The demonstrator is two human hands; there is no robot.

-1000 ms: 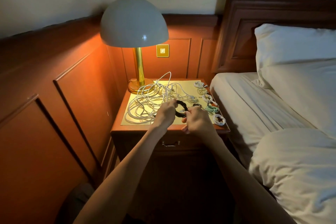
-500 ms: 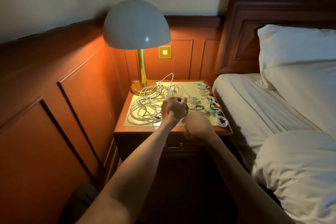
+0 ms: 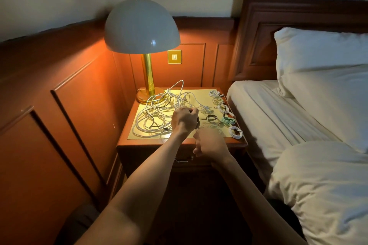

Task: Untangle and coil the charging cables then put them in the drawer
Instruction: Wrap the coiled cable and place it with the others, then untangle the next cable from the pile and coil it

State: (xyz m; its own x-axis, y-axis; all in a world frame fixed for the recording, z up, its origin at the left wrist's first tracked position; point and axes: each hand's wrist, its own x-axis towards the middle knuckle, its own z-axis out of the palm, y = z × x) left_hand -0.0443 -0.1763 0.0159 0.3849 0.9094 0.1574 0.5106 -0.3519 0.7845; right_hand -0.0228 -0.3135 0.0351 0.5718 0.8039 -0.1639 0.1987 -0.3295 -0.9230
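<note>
The left hand (image 3: 184, 121) is clenched in a fist over the reddish wooden bedside bench (image 3: 139, 143), its grip closed round a thin black charging cable (image 3: 198, 123). Only a short dark arc of the cable shows at the right side of the fist. A second ago the black loop stood open between both hands; now it is bunched inside the left grip and almost hidden.

The right hand (image 3: 211, 143) has dropped away from the loop. It hangs below and right of the left grip, off the bench's front edge and just above the metal drawer handle (image 3: 182, 160). Its fingers look curled, but it is blurred, and I cannot tell whether its grip holds anything.

Just left of the left grip, and beyond it, the loose tangle of white charging cables (image 3: 155, 117) sprawls over the yellow mat (image 3: 199, 94), lying as it did before. To the right of the grip a row of wound cables runs along the bench's bed-side edge. A small black coil (image 3: 211, 117) lies nearest the grip, then a pale green coil (image 3: 228, 120), with a white coil (image 3: 236, 131) nearer the front corner and more white coils farther back. Beyond the tangle stands the lit white-domed lamp (image 3: 142, 26) on its brass stem.
</note>
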